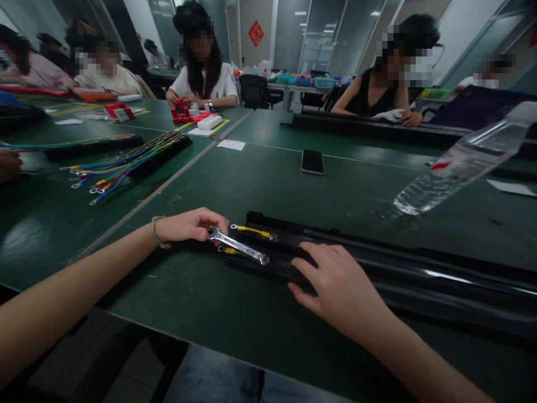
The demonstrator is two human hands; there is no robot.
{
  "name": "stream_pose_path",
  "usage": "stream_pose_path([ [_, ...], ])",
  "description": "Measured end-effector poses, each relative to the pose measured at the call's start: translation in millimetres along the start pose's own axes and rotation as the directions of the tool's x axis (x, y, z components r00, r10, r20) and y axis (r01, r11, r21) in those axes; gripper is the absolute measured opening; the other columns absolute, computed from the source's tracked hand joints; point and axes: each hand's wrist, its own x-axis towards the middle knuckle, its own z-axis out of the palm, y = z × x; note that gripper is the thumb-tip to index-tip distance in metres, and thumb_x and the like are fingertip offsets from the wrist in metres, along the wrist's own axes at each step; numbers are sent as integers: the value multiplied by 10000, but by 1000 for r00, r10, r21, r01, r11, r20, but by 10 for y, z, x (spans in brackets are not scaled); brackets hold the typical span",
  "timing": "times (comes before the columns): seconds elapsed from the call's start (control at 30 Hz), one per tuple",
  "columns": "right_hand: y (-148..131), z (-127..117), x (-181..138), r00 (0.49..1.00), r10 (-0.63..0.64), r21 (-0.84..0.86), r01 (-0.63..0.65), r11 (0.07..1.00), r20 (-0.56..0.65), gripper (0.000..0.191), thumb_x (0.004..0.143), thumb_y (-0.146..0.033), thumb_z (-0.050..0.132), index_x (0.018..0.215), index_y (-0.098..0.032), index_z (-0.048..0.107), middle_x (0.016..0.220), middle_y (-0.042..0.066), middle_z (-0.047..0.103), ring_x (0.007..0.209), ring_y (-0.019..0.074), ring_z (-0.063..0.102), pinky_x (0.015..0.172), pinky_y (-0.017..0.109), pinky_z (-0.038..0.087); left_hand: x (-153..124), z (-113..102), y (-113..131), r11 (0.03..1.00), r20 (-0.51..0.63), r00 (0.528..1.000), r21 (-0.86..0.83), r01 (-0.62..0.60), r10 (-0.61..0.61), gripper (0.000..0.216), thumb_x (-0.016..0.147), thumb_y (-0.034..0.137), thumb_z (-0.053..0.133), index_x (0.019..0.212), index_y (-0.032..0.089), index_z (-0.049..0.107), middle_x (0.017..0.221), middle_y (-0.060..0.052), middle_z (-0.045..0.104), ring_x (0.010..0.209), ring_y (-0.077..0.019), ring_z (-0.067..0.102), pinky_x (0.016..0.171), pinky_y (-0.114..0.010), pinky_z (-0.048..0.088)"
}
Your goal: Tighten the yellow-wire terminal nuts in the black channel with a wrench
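Observation:
My left hand (203, 223) pinches the open end of a silver combination wrench (239, 244) between thumb and fingers. The wrench's ring end lies over the end of a long black channel-shaped profile (390, 263), on or just above a fastener there. Two short yellow wires with ring terminals stick out of the profile's left end. The upper yellow wire (254, 230) is in plain sight, while the lower yellow wire (235, 251) is partly behind the wrench. My right hand (331, 280) lies on the profile, fingers apart, with nothing visible in it.
Beyond the profile lie a phone (312, 161) and a clear water bottle (455, 168), which appears tilted. Bundled coloured cables (126, 162) with ring terminals spread on the left. Across the green table (188, 302), several people work with red parts and another black profile (356, 124).

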Motion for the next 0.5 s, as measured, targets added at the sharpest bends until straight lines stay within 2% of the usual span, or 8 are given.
stream_pose_path([
  [0.5,-2,-1,14,1000,7,7,-7,1000,25,253,783,-332,485,917,-167,624,1086,134,554,940,255,502,768,390,377,15,27,42,998,12,1000,59,-14,13,566,729,657,429,780,112,574,701,-55,528,652,-159,468,607,-253,392],
])
